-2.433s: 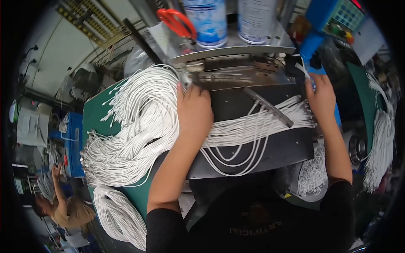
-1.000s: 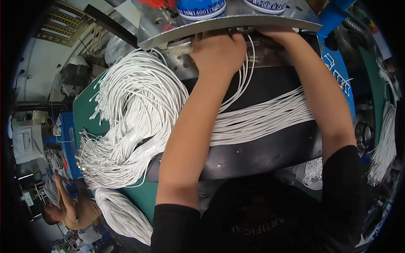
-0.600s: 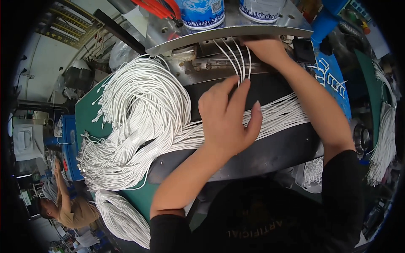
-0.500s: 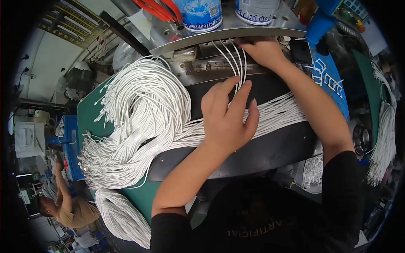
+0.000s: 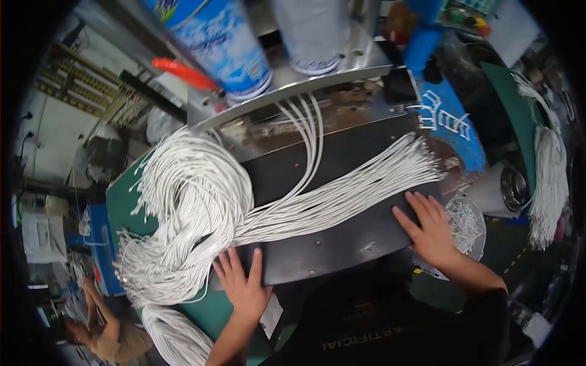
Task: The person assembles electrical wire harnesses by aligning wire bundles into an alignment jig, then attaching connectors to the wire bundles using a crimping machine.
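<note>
A large bundle of white cables (image 5: 195, 177) is coiled at the left, and its straightened ends (image 5: 342, 195) fan out rightward over a black board (image 5: 329, 247). Several separate white cables (image 5: 316, 134) rise from the bundle and pass beneath a metal plate (image 5: 287, 86). My left hand (image 5: 245, 290) is at the board's near left edge, fingers apart, its tips by the bundle's lower side. At the board's right end lies my right hand (image 5: 430, 235), fingers spread, close below the cable tips. Neither hand holds anything.
Two spray cans (image 5: 223, 52) stand on the metal plate beside a red-handled tool (image 5: 186, 73). Small white pieces fill a bowl (image 5: 467, 229) at the right. Another cable bundle (image 5: 174, 335) hangs at the lower left, near a co-worker (image 5: 107, 335).
Both hands have drawn back toward me from the separate cables and the metal plate to the board's near edge. My view has shifted and tilted. Those cables stay under the plate.
</note>
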Available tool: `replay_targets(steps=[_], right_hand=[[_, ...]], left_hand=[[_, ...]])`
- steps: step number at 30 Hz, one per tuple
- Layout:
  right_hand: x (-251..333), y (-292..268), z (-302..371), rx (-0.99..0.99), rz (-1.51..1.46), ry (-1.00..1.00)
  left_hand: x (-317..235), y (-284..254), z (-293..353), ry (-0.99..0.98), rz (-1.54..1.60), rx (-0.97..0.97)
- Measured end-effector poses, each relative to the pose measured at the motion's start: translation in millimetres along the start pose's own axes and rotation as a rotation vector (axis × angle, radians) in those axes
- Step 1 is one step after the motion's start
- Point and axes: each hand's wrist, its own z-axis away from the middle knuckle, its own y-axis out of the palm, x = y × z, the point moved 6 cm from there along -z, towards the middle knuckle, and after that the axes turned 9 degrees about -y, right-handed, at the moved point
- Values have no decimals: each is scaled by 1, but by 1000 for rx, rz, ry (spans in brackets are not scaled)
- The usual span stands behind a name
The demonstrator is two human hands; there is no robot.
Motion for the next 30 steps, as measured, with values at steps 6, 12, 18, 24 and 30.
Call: replay_targets(steps=[6, 12, 18, 24, 30], right_hand=[[-6, -21, 22, -53, -49, 1], [-2, -25, 25, -54, -112, 8], [37, -13, 29, -132, -75, 19], [90, -67, 24, -196, -302, -3], [109, -42, -4, -226, -459, 362]], left_hand=[[-26, -20, 12, -59, 5, -72], [-26, -23, 25, -53, 40, -128], [2, -26, 38, -49, 3, -81], [-56, -87, 35, 362, 439, 201], [-91, -65, -35, 324, 602, 332]])
